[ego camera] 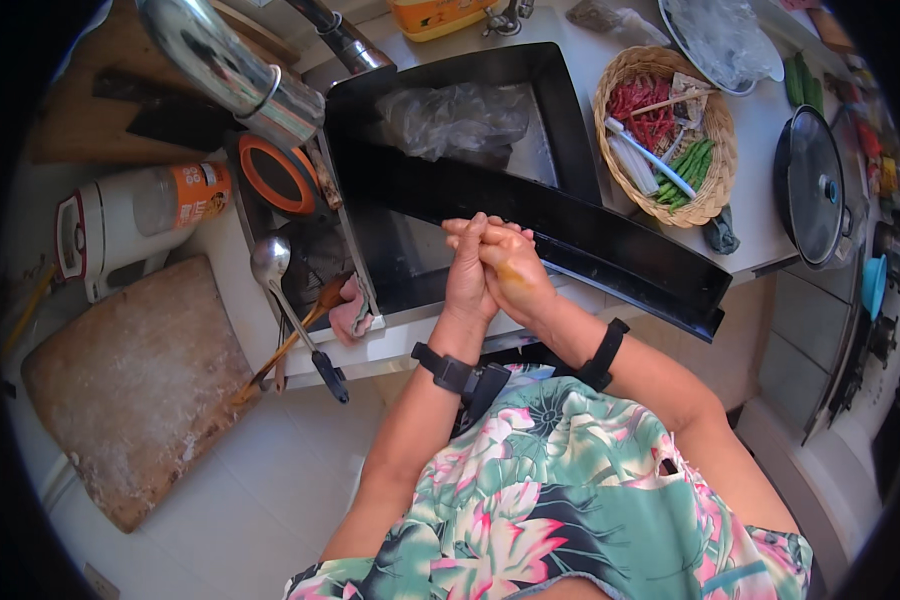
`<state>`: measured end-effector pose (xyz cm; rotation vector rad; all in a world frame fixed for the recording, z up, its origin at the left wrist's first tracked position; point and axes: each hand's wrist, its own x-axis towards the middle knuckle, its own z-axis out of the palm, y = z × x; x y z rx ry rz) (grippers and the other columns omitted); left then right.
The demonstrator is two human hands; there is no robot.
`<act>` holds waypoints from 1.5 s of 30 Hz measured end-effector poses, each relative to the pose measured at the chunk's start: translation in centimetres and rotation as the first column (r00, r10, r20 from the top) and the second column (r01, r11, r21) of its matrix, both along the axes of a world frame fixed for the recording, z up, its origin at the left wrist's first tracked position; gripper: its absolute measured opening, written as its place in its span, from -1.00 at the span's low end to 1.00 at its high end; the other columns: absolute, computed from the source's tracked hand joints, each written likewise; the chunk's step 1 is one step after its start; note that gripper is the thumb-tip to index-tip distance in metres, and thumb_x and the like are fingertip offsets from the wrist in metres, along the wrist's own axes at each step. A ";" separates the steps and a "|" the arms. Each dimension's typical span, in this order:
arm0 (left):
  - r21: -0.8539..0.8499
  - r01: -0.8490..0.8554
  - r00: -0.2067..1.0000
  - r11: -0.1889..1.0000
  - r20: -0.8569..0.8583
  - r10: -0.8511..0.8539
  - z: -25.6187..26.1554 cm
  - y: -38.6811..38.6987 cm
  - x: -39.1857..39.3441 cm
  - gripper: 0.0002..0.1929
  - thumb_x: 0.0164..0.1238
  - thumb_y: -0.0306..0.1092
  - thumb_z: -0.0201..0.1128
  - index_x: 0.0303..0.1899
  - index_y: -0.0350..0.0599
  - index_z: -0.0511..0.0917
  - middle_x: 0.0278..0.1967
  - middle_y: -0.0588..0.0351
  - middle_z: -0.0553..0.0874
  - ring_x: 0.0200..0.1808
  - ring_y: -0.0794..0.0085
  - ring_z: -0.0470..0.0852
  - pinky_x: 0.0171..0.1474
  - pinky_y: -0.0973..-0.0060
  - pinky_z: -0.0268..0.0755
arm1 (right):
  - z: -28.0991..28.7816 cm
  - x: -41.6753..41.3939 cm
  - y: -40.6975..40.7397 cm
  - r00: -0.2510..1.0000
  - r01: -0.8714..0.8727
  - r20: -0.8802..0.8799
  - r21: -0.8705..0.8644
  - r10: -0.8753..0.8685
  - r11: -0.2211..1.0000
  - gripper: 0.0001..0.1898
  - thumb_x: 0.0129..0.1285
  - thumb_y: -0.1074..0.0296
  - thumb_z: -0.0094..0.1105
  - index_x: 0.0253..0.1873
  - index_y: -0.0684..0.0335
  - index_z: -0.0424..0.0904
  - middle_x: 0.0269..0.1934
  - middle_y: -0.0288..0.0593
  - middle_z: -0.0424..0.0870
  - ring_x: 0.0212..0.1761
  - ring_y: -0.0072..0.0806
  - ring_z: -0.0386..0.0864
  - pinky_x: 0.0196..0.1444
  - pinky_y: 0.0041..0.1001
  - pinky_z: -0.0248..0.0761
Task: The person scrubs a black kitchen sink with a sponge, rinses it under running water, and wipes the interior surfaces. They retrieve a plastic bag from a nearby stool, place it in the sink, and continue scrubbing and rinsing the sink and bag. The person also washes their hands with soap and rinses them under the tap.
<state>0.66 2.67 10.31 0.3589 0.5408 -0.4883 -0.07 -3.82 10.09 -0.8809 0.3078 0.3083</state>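
Observation:
My left hand (468, 281) and my right hand (519, 274) are clasped together over the front of a dark sink (412, 277). Their palms face each other, so anything between them is hidden. A yellowish-brown smear of liquid sits on my right hand near the wrist, and the skin looks wet. Just beyond my hands, a long black panel (615, 232) slants across the sink and sticks out past the counter's right front edge. Behind it in the basin lies a crumpled clear plastic bag (457, 120).
A chrome faucet (281, 97) reaches over the sink's left side. Left of the basin are a metal ladle (271, 261), a pink cloth (351, 311) and a wooden cutting board (139, 390). At right stand a wicker basket (607, 97) with red and green chilies and a lidded pan (814, 187).

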 end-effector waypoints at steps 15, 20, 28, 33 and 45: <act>-0.069 -0.204 0.977 0.977 -0.073 0.199 0.2 2.0 2.9 -0.54 0.66 -0.05 0.01 -0.55 0.12 0.25 -0.57 0.25 0.39 -0.47 0.46 0.42 -0.15 0.36 0.49 | 3.2 0.3 -2.2 0.717 0.181 0.415 -0.887 0.560 0.426 -0.64 0.17 0.61 0.23 0.10 0.34 0.70 0.07 0.06 0.74 0.08 -0.15 0.71 0.15 -0.34 0.57; 0.179 0.034 0.990 0.983 -0.144 -0.008 2.5 0.0 1.6 -0.74 0.53 -0.12 0.25 -0.29 -0.06 0.52 -0.25 0.08 0.64 -0.14 0.28 0.65 0.22 0.24 0.52 | 2.6 2.8 -2.4 0.720 0.152 0.445 -0.851 0.533 0.503 -0.59 0.13 0.59 0.27 0.14 0.34 0.70 0.16 0.06 0.72 0.14 -0.11 0.70 0.22 -0.34 0.54; 0.192 -0.087 0.991 0.978 0.114 0.065 1.8 1.6 3.5 -0.51 0.62 0.02 0.15 -0.54 0.07 0.26 -0.62 0.27 0.41 -0.46 0.44 0.52 -0.10 0.34 0.62 | 3.5 -0.2 -0.5 0.984 0.091 -0.164 0.168 -0.063 0.982 -0.82 0.41 0.58 0.15 0.02 0.42 0.67 -0.04 -0.22 0.71 0.01 -0.54 0.66 0.15 -0.54 0.48; 0.451 -0.137 0.983 0.882 0.169 0.067 1.0 3.0 4.4 -0.51 0.71 0.05 -0.03 -0.46 -0.02 0.39 -0.64 0.23 0.43 -0.54 0.46 0.52 -0.26 0.41 0.61 | 5.3 1.0 -2.0 0.960 -0.281 -0.090 -0.292 0.266 0.914 -0.77 0.44 0.37 0.20 0.00 0.42 0.71 -0.11 -0.27 0.71 -0.09 -0.63 0.58 0.03 -0.58 0.43; 0.353 0.089 0.993 0.931 0.041 -0.111 -0.3 5.6 2.7 -0.65 0.71 -0.14 0.01 0.01 -0.28 0.58 -0.08 -0.15 0.76 -0.01 0.13 0.77 0.17 0.22 0.62 | 20.4 23.1 -9.4 0.932 0.131 0.348 -0.578 0.098 0.806 -0.66 0.51 0.14 0.18 -0.03 0.37 0.69 -0.27 -0.18 0.74 -0.31 -0.55 0.69 -0.17 -0.53 0.61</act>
